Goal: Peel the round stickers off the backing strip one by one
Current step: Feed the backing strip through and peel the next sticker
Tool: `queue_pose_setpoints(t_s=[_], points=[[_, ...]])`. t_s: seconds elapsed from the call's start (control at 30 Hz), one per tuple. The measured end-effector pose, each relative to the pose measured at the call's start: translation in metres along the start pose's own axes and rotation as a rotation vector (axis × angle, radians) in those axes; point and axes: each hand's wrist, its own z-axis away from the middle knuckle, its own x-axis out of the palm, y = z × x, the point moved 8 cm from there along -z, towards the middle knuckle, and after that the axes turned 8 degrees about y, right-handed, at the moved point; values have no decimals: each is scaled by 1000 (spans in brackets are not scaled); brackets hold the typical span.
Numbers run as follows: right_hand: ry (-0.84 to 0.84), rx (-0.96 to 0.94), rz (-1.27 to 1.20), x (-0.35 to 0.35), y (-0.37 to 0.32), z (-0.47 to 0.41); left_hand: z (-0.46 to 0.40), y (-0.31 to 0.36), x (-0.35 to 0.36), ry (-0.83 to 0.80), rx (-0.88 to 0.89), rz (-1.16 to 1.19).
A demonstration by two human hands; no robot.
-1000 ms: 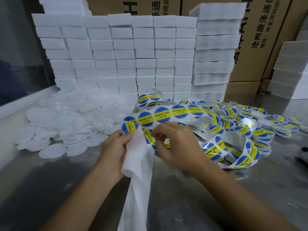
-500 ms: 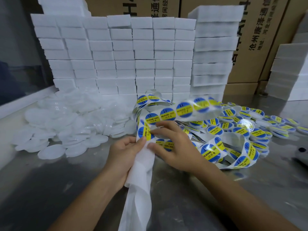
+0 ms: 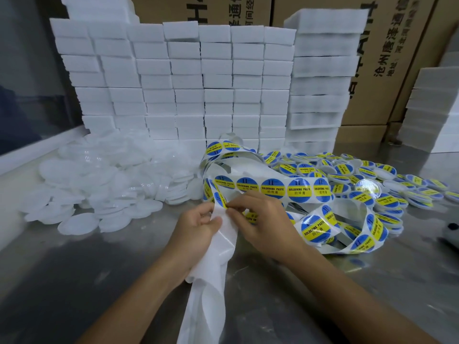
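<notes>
A long white backing strip (image 3: 213, 269) hangs from my hands toward the table's front edge. Further up it carries round blue-and-yellow stickers (image 3: 273, 188) marked SOLDERING PASTE and loops to the right. My left hand (image 3: 198, 227) grips the bare strip just below the first sticker. My right hand (image 3: 263, 219) pinches the edge of that round sticker (image 3: 221, 198) at the fold, fingertips almost touching the left hand. The sticker is bent over and half hidden by my fingers.
A heap of clear round lids (image 3: 104, 184) lies at the left. Lids with stickers on them (image 3: 367, 184) are piled at the right. Stacked white boxes (image 3: 198, 83) and cardboard cartons (image 3: 387, 58) stand behind. The table (image 3: 74, 281) is bare steel.
The sticker row has slid left and down through my hands. Both hands have come closer together, and the right fingertips now pinch the first sticker's edge.
</notes>
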Motion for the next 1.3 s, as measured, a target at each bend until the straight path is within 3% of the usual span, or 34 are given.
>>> queue_pose_setpoints(t_s=[0.57,0.7,0.87,0.97,1.13,1.3], points=[[-50,-26,-5,-2,-2,-1,4,6,8,-128,107,-115],[1,87,-4,-6,7,-3,4,8,7,-132,103,-136],[215,596,-316,-20,50,1,-7,-1,-11,-1,16,-169],[261,763,-519,-21,59,5,-12,-6,-21,77,17,-238],[145,815,-793,4,44,8,-14,7,-32,212,296,-519],[65,800,-963,23,24,11,-16,14,-42,280,349,-551]])
